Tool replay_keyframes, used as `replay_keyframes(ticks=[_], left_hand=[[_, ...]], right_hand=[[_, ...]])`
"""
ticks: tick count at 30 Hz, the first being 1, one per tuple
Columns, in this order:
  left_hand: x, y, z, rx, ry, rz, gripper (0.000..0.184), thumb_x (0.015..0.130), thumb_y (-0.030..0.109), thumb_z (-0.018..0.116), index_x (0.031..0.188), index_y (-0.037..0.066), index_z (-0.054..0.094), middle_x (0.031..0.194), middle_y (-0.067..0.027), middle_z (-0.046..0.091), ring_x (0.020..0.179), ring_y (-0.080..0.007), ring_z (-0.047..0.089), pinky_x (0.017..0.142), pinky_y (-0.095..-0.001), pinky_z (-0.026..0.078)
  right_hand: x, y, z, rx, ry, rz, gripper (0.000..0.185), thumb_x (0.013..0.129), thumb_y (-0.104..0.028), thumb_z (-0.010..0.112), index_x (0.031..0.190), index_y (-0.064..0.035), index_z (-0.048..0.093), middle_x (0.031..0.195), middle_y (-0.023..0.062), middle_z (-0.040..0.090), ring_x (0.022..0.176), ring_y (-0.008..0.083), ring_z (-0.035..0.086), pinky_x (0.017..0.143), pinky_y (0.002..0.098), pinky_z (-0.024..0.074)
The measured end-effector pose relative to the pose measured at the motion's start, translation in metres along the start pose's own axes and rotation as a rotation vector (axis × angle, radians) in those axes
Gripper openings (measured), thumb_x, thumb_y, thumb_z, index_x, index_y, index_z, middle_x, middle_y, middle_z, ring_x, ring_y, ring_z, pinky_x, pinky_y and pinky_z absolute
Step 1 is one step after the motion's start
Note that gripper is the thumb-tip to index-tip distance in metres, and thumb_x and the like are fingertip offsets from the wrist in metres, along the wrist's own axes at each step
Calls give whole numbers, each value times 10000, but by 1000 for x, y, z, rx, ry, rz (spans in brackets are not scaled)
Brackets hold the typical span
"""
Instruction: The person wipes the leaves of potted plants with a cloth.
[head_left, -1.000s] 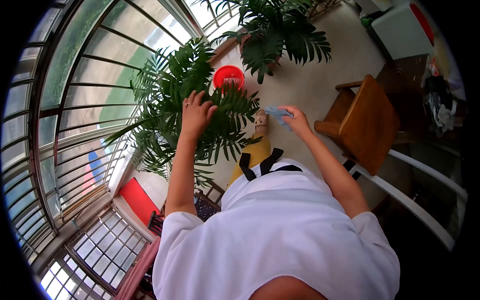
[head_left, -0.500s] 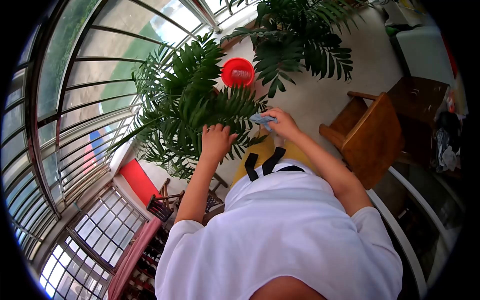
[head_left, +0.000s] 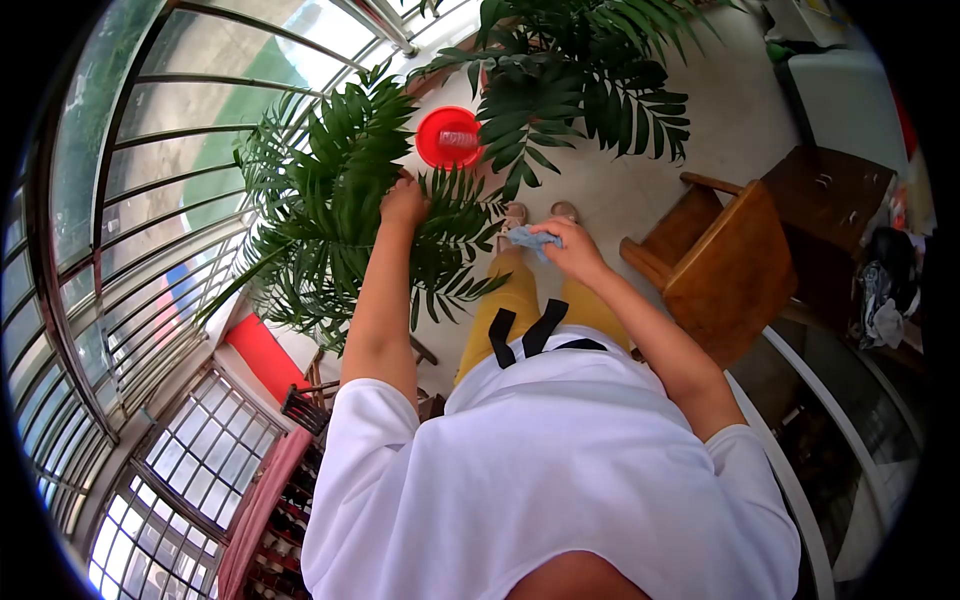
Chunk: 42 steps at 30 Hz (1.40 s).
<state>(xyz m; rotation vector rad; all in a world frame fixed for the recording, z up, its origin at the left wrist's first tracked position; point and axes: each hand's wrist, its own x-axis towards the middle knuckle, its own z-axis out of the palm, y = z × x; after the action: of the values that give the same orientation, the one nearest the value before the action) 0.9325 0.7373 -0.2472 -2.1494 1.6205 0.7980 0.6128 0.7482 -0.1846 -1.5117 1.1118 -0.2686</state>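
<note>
Dark green fronds of a large potted plant (head_left: pixel 345 215) spread in front of me on the left. My left hand (head_left: pixel 404 203) reaches in among its leaves; the fingers are partly hidden there, so whether they grip a leaf cannot be made out. A crumpled light blue cloth (head_left: pixel 533 240) hangs from the closed fingers of my right hand (head_left: pixel 572 248), just right of the frond tips and above my feet. Beyond the leaves a red basin (head_left: pixel 428 138) stands on the floor with something whitish in it.
A second leafy plant (head_left: pixel 590 90) stands at the top. To the right are a wooden chair (head_left: pixel 730 275) and a dark brown cabinet (head_left: pixel 830 195). Barred windows (head_left: pixel 180 130) run along the left, with a red panel (head_left: pixel 264 355) below them. A pink curtain (head_left: pixel 262 500) hangs lower left.
My left hand has gone from spread over the front leaves to farther in among the fronds. My right hand still holds the blue cloth. Both feet now show on the floor.
</note>
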Motion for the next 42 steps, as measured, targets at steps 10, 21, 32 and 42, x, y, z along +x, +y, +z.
replay_keyframes(ticks=[10,21,32,42], left_hand=[[-62,10,37,98,263,66,248,721,162,648,883,-8,568,970,-128,526,980,-288,539,761,-361,506],[-104,34,35,273,146,286,155,709,165,604,810,48,616,877,-100,561,873,-254,578,691,-362,492],[-90,85,124,-1192,-264,-734,550,746,291,678,1179,5,495,1311,-192,416,1125,-314,500,883,-424,443],[-70,65,136,-2285,109,-996,546,774,215,706,1239,92,445,1221,-101,500,1121,-250,472,995,-485,263]], right_hand=[[25,-3,0,-6,-61,4,339,721,-13,542,1041,-82,630,998,95,563,916,229,550,796,294,435],[52,-27,32,-114,-164,-83,311,734,-70,539,1030,-98,632,962,91,558,866,251,563,754,316,452],[79,-12,52,-228,-152,-5,342,716,-82,586,1051,-133,633,954,104,552,897,275,571,768,350,461],[99,-22,79,-119,-109,3,362,701,-69,576,1055,-120,625,949,127,560,906,291,563,789,341,455]])
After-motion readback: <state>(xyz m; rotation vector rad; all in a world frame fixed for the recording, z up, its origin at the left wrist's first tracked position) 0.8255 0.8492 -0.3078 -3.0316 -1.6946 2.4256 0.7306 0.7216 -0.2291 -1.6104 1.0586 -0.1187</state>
